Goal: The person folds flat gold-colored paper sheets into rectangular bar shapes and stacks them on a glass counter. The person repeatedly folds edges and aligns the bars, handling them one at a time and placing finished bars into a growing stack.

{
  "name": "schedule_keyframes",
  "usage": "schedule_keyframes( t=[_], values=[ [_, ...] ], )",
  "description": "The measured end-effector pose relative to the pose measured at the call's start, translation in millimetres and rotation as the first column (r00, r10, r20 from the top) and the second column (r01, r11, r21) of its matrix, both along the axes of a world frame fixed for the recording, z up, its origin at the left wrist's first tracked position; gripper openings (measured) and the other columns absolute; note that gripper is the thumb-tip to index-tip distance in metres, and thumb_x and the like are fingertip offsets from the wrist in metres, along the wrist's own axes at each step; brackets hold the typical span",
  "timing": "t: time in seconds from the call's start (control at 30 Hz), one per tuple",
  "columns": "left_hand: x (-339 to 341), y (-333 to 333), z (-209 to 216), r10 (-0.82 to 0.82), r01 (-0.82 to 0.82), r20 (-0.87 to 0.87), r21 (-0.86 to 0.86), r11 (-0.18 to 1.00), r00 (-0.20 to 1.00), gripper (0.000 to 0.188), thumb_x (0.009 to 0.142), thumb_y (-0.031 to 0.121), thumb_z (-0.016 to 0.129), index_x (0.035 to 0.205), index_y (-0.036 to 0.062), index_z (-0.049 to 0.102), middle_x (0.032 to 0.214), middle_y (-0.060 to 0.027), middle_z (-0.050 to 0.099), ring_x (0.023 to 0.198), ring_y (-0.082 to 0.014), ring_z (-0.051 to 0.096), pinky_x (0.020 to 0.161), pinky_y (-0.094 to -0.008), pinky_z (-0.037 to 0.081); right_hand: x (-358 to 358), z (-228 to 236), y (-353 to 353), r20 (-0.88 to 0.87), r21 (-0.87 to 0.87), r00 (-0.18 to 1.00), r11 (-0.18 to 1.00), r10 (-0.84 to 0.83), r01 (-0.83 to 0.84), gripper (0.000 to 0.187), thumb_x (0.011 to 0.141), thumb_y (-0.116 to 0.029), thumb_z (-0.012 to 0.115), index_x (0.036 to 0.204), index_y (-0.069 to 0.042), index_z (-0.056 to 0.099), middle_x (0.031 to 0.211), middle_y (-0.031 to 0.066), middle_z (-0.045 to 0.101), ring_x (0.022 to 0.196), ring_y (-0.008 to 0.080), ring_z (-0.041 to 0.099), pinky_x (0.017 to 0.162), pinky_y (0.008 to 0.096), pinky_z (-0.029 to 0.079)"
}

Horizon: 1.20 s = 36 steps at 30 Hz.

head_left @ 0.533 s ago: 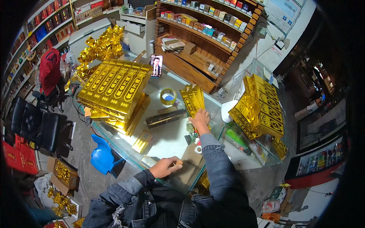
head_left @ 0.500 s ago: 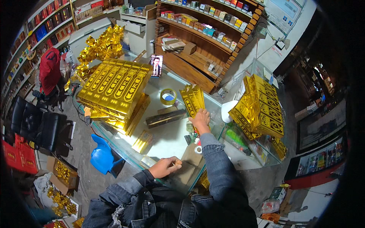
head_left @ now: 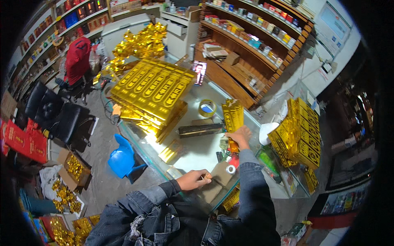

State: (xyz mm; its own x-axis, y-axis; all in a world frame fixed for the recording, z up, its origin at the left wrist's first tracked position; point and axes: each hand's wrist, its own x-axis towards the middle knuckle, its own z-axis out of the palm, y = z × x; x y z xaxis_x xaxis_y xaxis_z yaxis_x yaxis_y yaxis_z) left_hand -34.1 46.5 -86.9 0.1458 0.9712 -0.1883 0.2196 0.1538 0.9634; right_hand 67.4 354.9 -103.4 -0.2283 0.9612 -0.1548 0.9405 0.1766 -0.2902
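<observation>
My right hand (head_left: 240,137) is at the near end of a small fanned stack of gold foil paper strips (head_left: 233,117) with dark printing, its fingers closed round the edge. Closer to me, my left hand (head_left: 193,179) hovers above the counter's front part, thumb and fingertips pinched together. Whatever it may hold is too small to make out. Between the hands and the far side lie a long dark bar (head_left: 200,130) and a roll of yellow tape (head_left: 207,108). A white roll (head_left: 230,169) sits on brown card (head_left: 221,175) beside my right forearm.
A tall pile of gold printed sheets (head_left: 154,84) fills the counter's left, with folded gold foil ornaments (head_left: 141,41) behind. More gold packs (head_left: 303,133) lean at right. A lit phone (head_left: 200,72) stands at the back. A blue stool (head_left: 123,158) is beside the glass counter (head_left: 141,141).
The whole view has swung, so the counter and shelves appear farther right. My right hand stays at the gold strips' near end; my left hand remains pinched over the counter's front.
</observation>
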Motion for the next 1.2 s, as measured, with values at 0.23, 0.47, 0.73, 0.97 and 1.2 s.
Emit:
schedule_keyframes(
  t=[0.23, 0.47, 0.73, 0.97, 1.2],
  values=[
    [-19, 29, 8, 0.339, -0.372, 0.235, 0.113, 0.921, 0.911, 0.063, 0.096, 0.035, 0.066, 0.142, -0.001, 0.04, 0.13, -0.0129, 0.056, 0.115, -0.0186, 0.056, 0.098, -0.0328, 0.047, 29, 68, -75, -0.719, -0.261, 0.695, 0.936, -0.025, -0.236, 0.084, 0.068, -0.032, 0.089, 0.126, 0.003, 0.039, 0.124, 0.024, 0.051, 0.112, 0.0276, 0.056, 0.096, 0.0394, 0.048],
    [-46, 52, 51, 0.186, -0.312, 0.665, 0.075, 0.947, 0.724, 0.069, 0.094, 0.032, 0.067, 0.147, -0.0011, 0.037, 0.14, -0.013, 0.052, 0.131, -0.0201, 0.049, 0.111, -0.0357, 0.037, 57, 87, -222, -0.901, -0.307, 0.434, 0.699, 0.005, -0.646, 0.091, 0.081, -0.014, 0.082, 0.147, 0.004, 0.021, 0.137, 0.023, 0.044, 0.129, 0.0275, 0.047, 0.11, 0.0397, 0.038],
    [-46, 29, 76, 0.098, -0.262, 0.702, 0.13, 0.956, 0.705, 0.07, 0.088, 0.022, 0.074, 0.145, -0.0011, 0.04, 0.136, -0.0095, 0.055, 0.127, -0.0182, 0.052, 0.108, -0.0337, 0.04, 62, 100, -252, -0.905, -0.263, 0.425, 0.753, 0.025, -0.604, 0.088, 0.081, -0.016, 0.082, 0.145, 0.006, 0.027, 0.145, 0.0241, 0.039, 0.139, 0.0303, 0.037, 0.117, 0.042, 0.029],
    [-46, 26, 76, 0.209, -0.344, 0.672, 0.074, 0.936, 0.711, 0.046, 0.087, 0.017, 0.076, 0.124, -0.0008, 0.056, 0.118, -0.0077, 0.065, 0.105, -0.015, 0.062, 0.095, -0.0327, 0.049, 61, 101, -261, -0.873, -0.138, 0.469, 0.852, 0.136, -0.505, 0.078, 0.082, -0.021, 0.08, 0.143, 0.002, 0.037, 0.131, 0.0151, 0.056, 0.122, 0.0217, 0.055, 0.103, 0.0376, 0.044],
    [-42, 34, 82, 0.352, -0.489, 0.651, 0.035, 0.871, 0.672, 0.032, 0.088, 0.012, 0.075, 0.115, 0.0007, 0.063, 0.107, -0.0051, 0.071, 0.093, -0.0123, 0.067, 0.085, -0.029, 0.054, 67, 82, -269, -0.798, -0.344, 0.599, 0.868, -0.069, -0.358, 0.027, 0.093, -0.018, 0.071, 0.11, 0.003, 0.066, 0.094, 0.0004, 0.07, 0.087, 0.0065, 0.061, 0.078, 0.0259, 0.051]
  ],
)
